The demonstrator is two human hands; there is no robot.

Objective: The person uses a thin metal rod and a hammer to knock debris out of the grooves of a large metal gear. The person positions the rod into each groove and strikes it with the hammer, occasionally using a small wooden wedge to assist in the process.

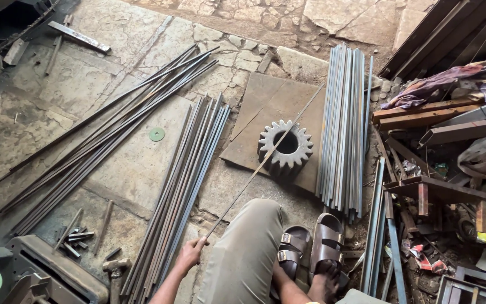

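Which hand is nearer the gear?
Left. The left hand grips a thin rod that lies across the gear. The right hand rests by the sandals, a bit farther below it.

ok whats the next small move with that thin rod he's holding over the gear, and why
Probably draw the thin rod back toward the body so a chosen spot sits on the gear. The left hand grips only its near end, the rod lies across the gear's toothed top, and its far end reaches well past it over the steel plate. The right hand is out of view.
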